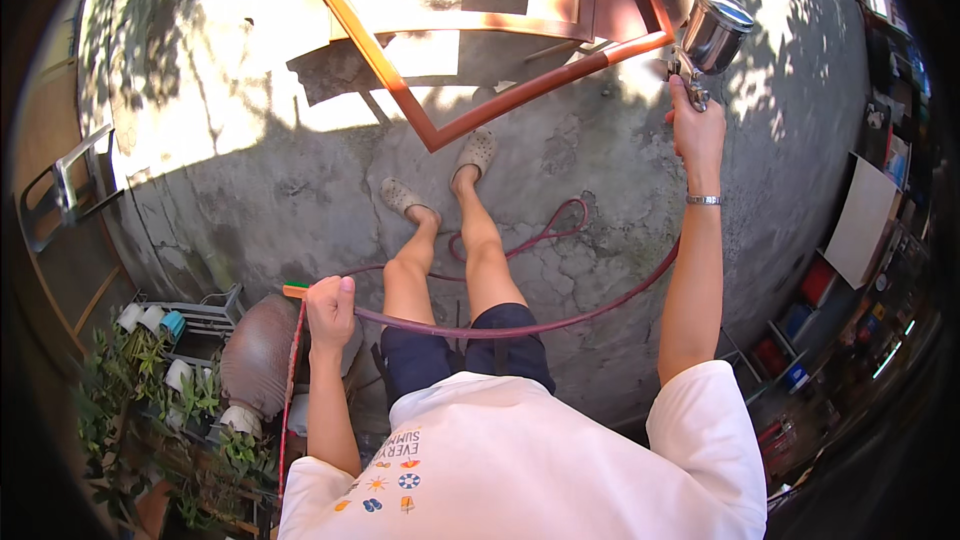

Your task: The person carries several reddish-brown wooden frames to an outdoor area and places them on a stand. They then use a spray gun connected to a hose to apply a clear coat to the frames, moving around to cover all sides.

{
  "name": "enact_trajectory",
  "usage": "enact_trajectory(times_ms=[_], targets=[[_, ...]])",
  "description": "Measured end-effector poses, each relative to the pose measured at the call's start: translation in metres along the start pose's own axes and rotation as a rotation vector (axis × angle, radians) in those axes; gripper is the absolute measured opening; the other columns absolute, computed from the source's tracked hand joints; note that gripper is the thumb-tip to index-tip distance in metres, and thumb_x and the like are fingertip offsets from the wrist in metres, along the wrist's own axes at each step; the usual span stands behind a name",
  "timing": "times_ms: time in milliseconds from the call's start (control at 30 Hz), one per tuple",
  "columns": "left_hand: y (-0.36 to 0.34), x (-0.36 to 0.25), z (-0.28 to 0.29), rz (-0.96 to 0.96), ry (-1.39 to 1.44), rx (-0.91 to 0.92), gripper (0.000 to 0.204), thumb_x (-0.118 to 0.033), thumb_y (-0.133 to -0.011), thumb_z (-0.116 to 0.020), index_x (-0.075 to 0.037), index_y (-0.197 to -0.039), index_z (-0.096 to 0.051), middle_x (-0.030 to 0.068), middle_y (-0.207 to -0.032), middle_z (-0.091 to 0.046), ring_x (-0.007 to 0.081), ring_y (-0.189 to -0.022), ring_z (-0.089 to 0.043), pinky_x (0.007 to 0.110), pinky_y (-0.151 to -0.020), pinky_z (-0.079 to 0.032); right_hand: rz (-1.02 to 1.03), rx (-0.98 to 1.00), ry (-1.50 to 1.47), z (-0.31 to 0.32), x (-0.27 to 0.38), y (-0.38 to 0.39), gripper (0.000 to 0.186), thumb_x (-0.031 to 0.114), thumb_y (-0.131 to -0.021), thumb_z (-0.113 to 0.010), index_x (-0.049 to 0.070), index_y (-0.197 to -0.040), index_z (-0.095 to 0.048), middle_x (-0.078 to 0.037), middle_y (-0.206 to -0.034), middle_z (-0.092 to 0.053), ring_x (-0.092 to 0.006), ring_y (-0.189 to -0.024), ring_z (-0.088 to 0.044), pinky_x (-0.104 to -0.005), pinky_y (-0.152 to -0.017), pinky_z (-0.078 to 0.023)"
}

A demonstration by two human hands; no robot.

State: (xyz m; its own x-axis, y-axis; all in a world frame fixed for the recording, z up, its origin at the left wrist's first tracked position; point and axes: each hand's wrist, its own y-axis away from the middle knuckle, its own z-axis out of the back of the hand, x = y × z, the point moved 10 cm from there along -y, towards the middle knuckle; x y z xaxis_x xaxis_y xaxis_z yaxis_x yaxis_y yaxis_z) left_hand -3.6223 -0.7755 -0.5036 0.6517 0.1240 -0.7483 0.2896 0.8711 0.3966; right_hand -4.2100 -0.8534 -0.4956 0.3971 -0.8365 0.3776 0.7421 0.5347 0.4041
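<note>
My right hand (pixel 697 135) is wrapped round the handle of a metal spray gun (pixel 718 32) with a shiny silver cup on top. The gun is at the right corner of a reddish-brown frame (pixel 545 98); whether it touches the frame I cannot tell. My left hand (pixel 330 308) is closed round a dark red hose (pixel 560 326), which sags across in front of my thighs and rises toward my right forearm. A small orange piece with a green tip (pixel 295 290) sticks out beside the left fist; the fist hides the rest of it.
Behind the frame stand brown wooden panels (pixel 490 22) in sunlight. Hose loops lie on the cracked concrete floor (pixel 590 160) by my feet. Potted plants (pixel 150 390) and a large brown jar (pixel 262 355) crowd the lower left. A metal-framed chair (pixel 68 185) is at left, cluttered shelving (pixel 800 340) at right.
</note>
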Motion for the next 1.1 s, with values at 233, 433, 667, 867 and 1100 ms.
enact_trajectory(times_ms=[233,433,667,867,1100], targets=[[-0.056,-0.052,-0.014,-0.029,0.012,0.008,0.050,-0.022,-0.103,-0.047,0.002,-0.058,-0.042,0.0101,-0.053,-0.040,0.0205,-0.047,-0.040,0.036,-0.048,-0.031,-0.035,-0.369,-0.111,0.079,-0.001,-0.082,0.044,0.047,-0.094,-0.064,0.003,-0.086,-0.068,-0.005,-0.064,-0.064,-0.0126,-0.038,-0.050,-0.0288,-0.036,-0.035],[-0.073,-0.034,0.048,0.139,0.130,-0.234,0.056,-0.026,-0.105,-0.047,0.001,-0.057,-0.038,0.0061,-0.048,-0.035,0.0137,-0.044,-0.035,0.035,-0.046,-0.025,0.177,-0.427,-0.468,0.106,0.051,-0.072,0.038,0.036,-0.099,-0.059,-0.001,-0.097,-0.067,-0.009,-0.076,-0.070,-0.0083,-0.033,-0.045,-0.0247,-0.031,-0.033],[-0.109,-0.021,0.185,-0.003,0.175,-0.496,0.060,-0.032,-0.108,-0.042,-0.004,-0.055,-0.033,-0.0006,-0.050,-0.032,0.0079,-0.048,-0.026,0.031,-0.048,-0.017,0.288,-0.347,-0.659,0.074,0.153,-0.028,0.035,0.034,-0.100,-0.058,0.000,-0.101,-0.067,-0.010,-0.081,-0.071,-0.0079,-0.033,-0.043,-0.0228,-0.033,-0.032],[-0.165,-0.015,0.311,-0.158,0.163,-0.573,0.061,-0.034,-0.108,-0.041,-0.005,-0.055,-0.032,-0.0012,-0.050,-0.030,0.0075,-0.048,-0.024,0.030,-0.048,-0.015,0.402,-0.334,-0.672,0.025,0.249,0.014,0.035,0.032,-0.101,-0.058,-0.001,-0.103,-0.066,-0.011,-0.085,-0.072,-0.0082,-0.034,-0.043,-0.0236,-0.033,-0.030],[-0.211,-0.009,0.408,-0.304,0.182,-0.547,0.060,-0.030,-0.107,-0.043,0.000,-0.055,-0.037,0.0023,-0.050,-0.037,0.0098,-0.046,-0.030,0.030,-0.048,-0.018,0.428,-0.347,-0.729,-0.038,0.317,0.045,0.036,0.031,-0.102,-0.057,-0.003,-0.104,-0.067,-0.010,-0.081,-0.071,-0.0069,-0.037,-0.044,-0.0232,-0.035,-0.031]])
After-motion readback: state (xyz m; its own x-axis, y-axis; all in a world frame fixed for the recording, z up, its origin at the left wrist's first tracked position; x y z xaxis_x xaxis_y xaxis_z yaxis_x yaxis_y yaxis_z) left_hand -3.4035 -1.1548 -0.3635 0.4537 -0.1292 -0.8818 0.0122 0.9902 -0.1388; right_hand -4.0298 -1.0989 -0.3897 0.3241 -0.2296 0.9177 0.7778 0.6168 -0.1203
